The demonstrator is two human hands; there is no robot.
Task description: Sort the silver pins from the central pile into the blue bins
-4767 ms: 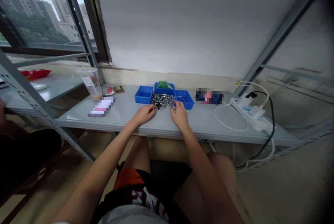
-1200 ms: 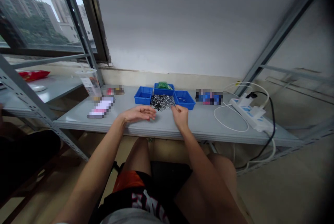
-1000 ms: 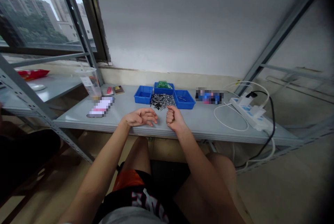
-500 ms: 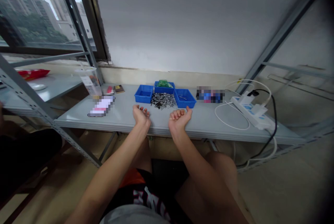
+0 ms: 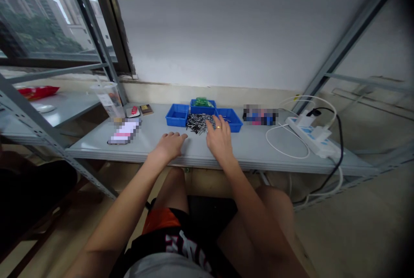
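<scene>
A: From the head view, where is the pile [image 5: 196, 123]?
B: On the table [image 5: 194, 152], between the left tray [image 5: 176, 122] and the right tray [image 5: 234, 128], in front of the back tray [image 5: 202, 109]. It is a heap of small black and silver metal pieces.
A: And the right hand [image 5: 220, 140]?
B: Palm down at the pile's right side, close to the right tray. Its thumb and fingers are spread, with a gap between thumb and forefinger, and a ring [image 5: 219, 127] shows on one finger. Whether the tips touch the pieces, I cannot tell.
A: The left hand [image 5: 170, 145]?
B: Near the table's front edge, back of the hand up, apart from the pile. Its fingertips are hidden, so I cannot tell whether they pinch anything.
A: What do the trays hold?
B: Green packets [image 5: 203, 102] in the back one, a few thin metal pieces in the right one.
A: Further out?
B: A phone [image 5: 124, 132] and a cup [image 5: 110, 100] on the left, a power strip [image 5: 326, 150] on the right.
</scene>
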